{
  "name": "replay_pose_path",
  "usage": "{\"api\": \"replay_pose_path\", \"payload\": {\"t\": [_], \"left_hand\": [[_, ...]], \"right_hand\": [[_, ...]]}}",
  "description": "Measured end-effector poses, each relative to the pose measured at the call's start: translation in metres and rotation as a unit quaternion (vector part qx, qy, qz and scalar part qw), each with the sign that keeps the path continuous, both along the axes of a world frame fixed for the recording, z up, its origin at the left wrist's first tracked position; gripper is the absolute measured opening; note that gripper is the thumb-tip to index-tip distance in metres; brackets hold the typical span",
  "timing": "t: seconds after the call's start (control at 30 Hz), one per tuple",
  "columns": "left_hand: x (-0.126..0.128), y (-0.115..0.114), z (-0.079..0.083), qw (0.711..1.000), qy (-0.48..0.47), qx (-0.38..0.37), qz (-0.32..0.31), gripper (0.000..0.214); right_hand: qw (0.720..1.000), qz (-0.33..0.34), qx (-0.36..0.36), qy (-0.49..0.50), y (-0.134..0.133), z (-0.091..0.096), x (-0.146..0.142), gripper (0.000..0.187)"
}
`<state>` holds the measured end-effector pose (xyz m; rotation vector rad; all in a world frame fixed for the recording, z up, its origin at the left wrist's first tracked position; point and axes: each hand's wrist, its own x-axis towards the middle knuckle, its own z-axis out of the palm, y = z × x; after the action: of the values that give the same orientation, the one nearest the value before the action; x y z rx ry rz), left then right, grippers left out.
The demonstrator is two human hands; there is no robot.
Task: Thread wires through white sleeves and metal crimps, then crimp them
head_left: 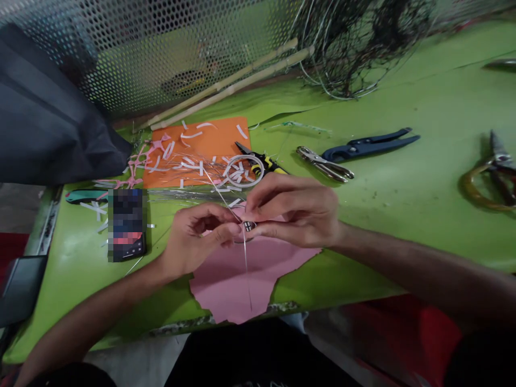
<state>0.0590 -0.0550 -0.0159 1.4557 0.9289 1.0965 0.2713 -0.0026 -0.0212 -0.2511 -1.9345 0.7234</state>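
The left hand [197, 236] and right hand [292, 209] are pinching a small metal sleeve [249, 226] at their fingertips above a pink sheet [234, 285], a thin wire [221, 193] running through it. It looks light, springy and slippery, best held at the sleeve. Farther off, a wire loop [244, 171] is lying on an orange sheet [193, 145] against yellow-handled pliers [266, 164], and blue-handled pliers [365, 146] are resting on the green table [403, 102], clear of the hands.

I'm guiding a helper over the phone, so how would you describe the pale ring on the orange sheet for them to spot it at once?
On the green table, find the orange sheet at the far side. Near its right edge lies a pale wire ring. It is the only round thing among the straight white strips, and it sits against the yellow-and-black pliers.
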Motion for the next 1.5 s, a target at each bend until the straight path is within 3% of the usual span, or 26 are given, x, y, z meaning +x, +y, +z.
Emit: {"api": "replay_pose_path", "payload": {"t": [0.1,0.37,0.97,1.27,1.5], "left_hand": [[0.005,-0.001,0.003,0.993,-0.077,-0.086,-0.011,0.028],[0.007,-0.003,0.003,0.986,-0.096,-0.138,-0.017,0.029],[0.000,-0.006,0.010,0.999,-0.020,-0.048,0.000,0.017],[-0.002,-0.007,0.016,0.999,-0.005,-0.052,-0.007,0.004],[0.001,-0.008,0.016,0.997,-0.029,-0.074,-0.012,0.007]], "right_hand": [[1.000,-0.012,0.003,-0.009,0.000,-0.001,0.000,0.008],[0.999,-0.013,0.033,-0.007,0.002,-0.002,-0.001,0.009],[1.000,0.001,0.010,-0.017,-0.006,-0.001,-0.002,0.008],[0.999,-0.021,0.016,-0.021,-0.002,-0.001,-0.001,0.005],[0.999,-0.020,0.020,-0.016,-0.002,-0.002,-0.001,0.003]]}}
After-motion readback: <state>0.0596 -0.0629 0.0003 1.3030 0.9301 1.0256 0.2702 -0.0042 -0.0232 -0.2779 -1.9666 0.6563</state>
